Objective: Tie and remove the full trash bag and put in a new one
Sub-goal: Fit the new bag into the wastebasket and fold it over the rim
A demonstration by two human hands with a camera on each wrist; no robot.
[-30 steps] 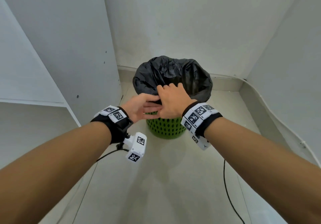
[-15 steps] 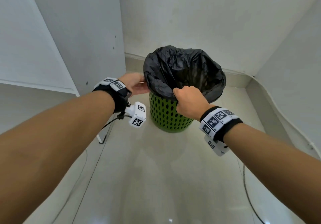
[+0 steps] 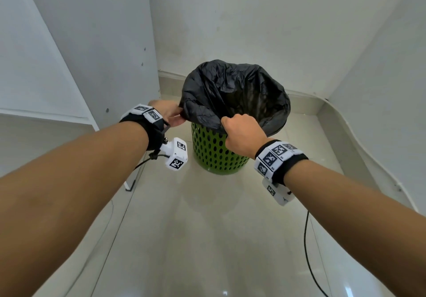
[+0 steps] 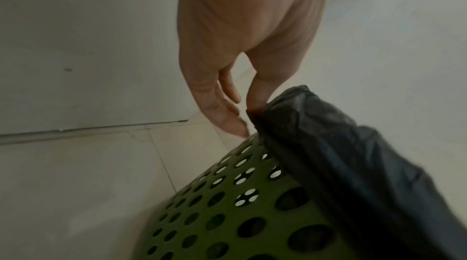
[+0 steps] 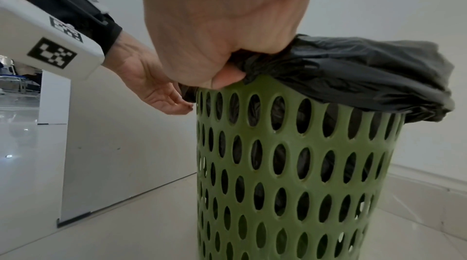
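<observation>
From the head view, a green perforated bin stands on the tiled floor in a white corner, lined with a black trash bag whose mouth gapes open. The left hand pinches the bag's left edge; the right hand is fisted on the near edge.

At the left wrist, thumb and forefinger nip the black plastic while the other fingers hang straight just above the bin wall.

At the right wrist, curled fingers bunch the bag's rolled edge at the bin's rim.
</observation>
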